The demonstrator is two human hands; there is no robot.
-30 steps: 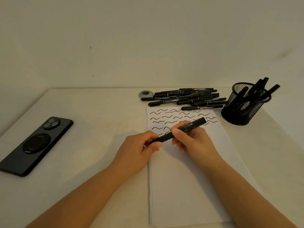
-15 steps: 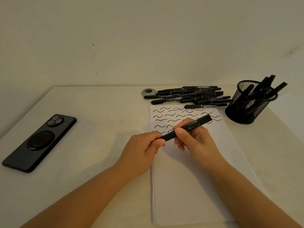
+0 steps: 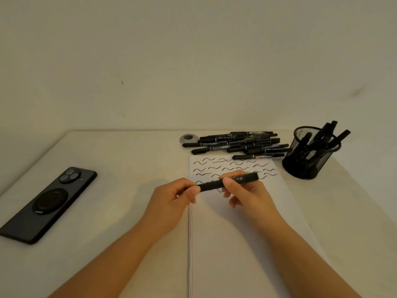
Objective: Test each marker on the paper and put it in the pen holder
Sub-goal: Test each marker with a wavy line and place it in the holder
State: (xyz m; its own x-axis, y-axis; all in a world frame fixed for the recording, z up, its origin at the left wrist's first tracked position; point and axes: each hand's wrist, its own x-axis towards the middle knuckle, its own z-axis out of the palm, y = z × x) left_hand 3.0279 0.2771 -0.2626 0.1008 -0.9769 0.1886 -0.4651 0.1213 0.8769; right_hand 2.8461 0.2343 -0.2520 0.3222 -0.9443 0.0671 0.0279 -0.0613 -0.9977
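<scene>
Marker (image 3: pixel 228 182) near level, left-right, tip perhaps left

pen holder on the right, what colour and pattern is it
Black wire mesh pen holder, seen in the head view.

Black wire-mesh pen holder (image 3: pixel 309 160), matt white paper (image 3: pixel 247 244), glossy black phone (image 3: pixel 47 205).

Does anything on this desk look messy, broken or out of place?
Nothing stands out. The loose markers lie piled behind the paper, others stand in the mesh pen holder, and no ink has spilled.
</scene>
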